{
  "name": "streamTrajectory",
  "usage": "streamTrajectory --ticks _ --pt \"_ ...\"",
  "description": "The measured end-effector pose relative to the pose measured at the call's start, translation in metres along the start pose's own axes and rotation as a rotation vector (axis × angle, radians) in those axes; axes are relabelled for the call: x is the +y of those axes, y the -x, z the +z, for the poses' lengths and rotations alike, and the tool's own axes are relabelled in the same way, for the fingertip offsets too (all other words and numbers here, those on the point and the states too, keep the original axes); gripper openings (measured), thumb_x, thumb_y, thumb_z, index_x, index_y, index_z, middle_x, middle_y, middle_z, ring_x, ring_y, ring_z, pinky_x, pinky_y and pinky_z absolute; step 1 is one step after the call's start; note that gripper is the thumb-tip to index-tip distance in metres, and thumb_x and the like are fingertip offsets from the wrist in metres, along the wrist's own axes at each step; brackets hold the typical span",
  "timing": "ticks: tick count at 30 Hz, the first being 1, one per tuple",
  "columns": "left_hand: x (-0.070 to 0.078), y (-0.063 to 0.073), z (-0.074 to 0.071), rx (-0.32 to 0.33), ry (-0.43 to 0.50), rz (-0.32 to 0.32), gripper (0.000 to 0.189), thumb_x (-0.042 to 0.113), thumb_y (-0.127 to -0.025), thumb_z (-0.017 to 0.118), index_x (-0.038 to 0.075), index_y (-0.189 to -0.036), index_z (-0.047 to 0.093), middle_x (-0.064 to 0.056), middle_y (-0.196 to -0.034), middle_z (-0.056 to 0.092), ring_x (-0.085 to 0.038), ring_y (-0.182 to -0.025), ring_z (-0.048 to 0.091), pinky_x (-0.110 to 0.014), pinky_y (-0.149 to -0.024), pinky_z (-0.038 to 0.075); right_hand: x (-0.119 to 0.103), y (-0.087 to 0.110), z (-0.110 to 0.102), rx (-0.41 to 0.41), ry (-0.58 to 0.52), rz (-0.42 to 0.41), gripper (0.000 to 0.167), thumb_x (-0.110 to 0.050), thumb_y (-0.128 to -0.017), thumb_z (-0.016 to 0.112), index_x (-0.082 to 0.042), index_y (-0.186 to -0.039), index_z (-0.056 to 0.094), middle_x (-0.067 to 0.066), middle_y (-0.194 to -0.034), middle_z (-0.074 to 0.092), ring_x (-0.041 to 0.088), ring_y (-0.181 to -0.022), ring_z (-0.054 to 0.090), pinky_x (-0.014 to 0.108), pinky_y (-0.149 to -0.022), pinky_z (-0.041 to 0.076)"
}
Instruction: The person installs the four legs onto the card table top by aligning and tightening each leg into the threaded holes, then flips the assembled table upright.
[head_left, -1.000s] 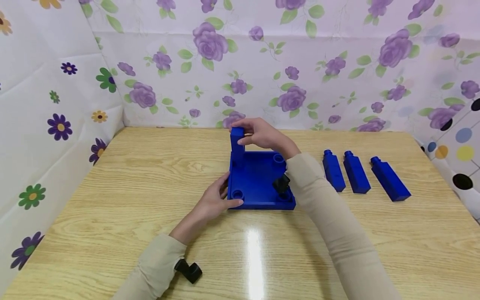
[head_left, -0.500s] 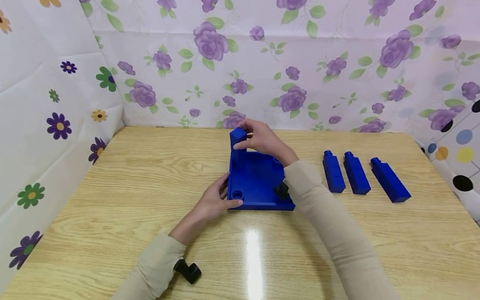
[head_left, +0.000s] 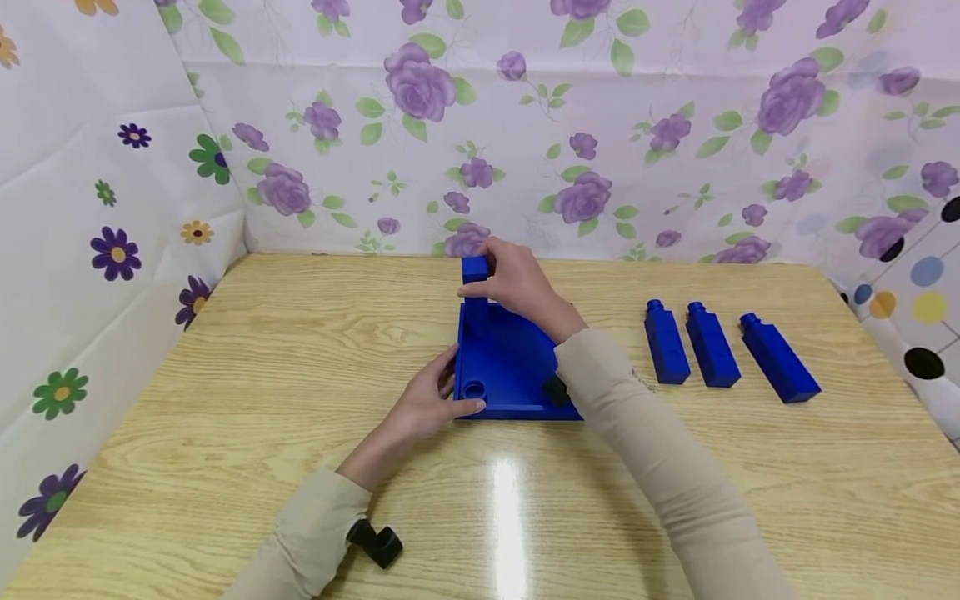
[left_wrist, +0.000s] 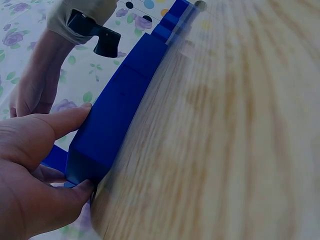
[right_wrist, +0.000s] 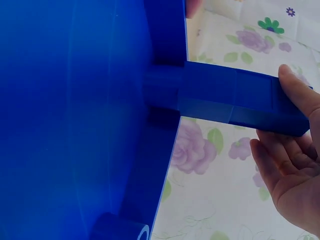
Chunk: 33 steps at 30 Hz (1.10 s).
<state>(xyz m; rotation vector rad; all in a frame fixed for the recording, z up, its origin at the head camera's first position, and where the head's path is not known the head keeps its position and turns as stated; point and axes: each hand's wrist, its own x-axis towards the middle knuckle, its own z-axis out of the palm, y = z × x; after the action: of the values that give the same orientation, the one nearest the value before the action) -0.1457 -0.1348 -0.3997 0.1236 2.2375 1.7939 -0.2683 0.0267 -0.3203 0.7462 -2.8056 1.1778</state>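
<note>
A shallow blue square tabletop [head_left: 513, 350] lies underside up, its raised rim and round corner socket [head_left: 475, 389] showing in the head view. At its far left corner a square blue table leg [head_left: 475, 269] stands upright; the right wrist view has the leg's neck down in the corner. My right hand [head_left: 521, 279] holds that leg near its upper end, thumb on one side and fingers on the other. With thumb over the near rim and fingers along the left side, my left hand [head_left: 427, 404] grips the near left corner. My right forearm covers the tabletop's right side.
Three more blue legs, a left one [head_left: 667, 343], a middle one [head_left: 712, 346] and a right one [head_left: 780, 358], lie on the wooden table [head_left: 300, 333] to the right, necks pointing away. Flowered cloth [head_left: 525, 125] hangs behind the table.
The right hand has turned around the leg's top, its wrist lower and further left, and the leg has rotated with it. The left hand and the tabletop stay where they were.
</note>
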Motion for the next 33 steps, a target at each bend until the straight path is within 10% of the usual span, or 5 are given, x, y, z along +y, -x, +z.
streamTrajectory --ticks 12,21,33 --pt "0.000 0.000 -0.001 -0.002 -0.008 0.001 0.093 0.002 -0.082 0.076 0.004 -0.154 0.017 -0.016 -0.156 0.025 -0.030 -0.141 0.027 -0.039 -0.109 0.033 -0.003 0.001 0.000 -0.048 -0.047 0.078 0.055 -0.033 -0.081 0.080 -0.001 -0.117 0.052 0.013 -0.101 0.061 0.026 -0.087 0.059 0.035 -0.078 0.052" --pt "-0.001 0.000 -0.002 -0.010 -0.014 0.006 0.094 0.004 -0.082 0.077 0.005 -0.155 0.017 -0.016 -0.155 0.025 -0.031 -0.140 0.027 -0.040 -0.109 0.033 0.019 0.001 -0.017 -0.196 -0.431 0.050 0.060 -0.014 -0.089 0.072 -0.008 -0.143 0.046 0.009 -0.141 0.049 0.024 -0.131 0.043 0.039 -0.106 0.039" --pt "-0.002 -0.001 -0.001 -0.010 -0.016 0.018 0.093 0.004 -0.083 0.076 0.004 -0.155 0.017 -0.017 -0.154 0.027 -0.032 -0.140 0.028 -0.041 -0.109 0.033 0.026 -0.009 -0.026 -0.346 -0.571 0.016 0.054 0.003 -0.089 0.066 -0.006 -0.140 0.051 0.012 -0.140 0.051 0.024 -0.128 0.048 0.037 -0.103 0.043"
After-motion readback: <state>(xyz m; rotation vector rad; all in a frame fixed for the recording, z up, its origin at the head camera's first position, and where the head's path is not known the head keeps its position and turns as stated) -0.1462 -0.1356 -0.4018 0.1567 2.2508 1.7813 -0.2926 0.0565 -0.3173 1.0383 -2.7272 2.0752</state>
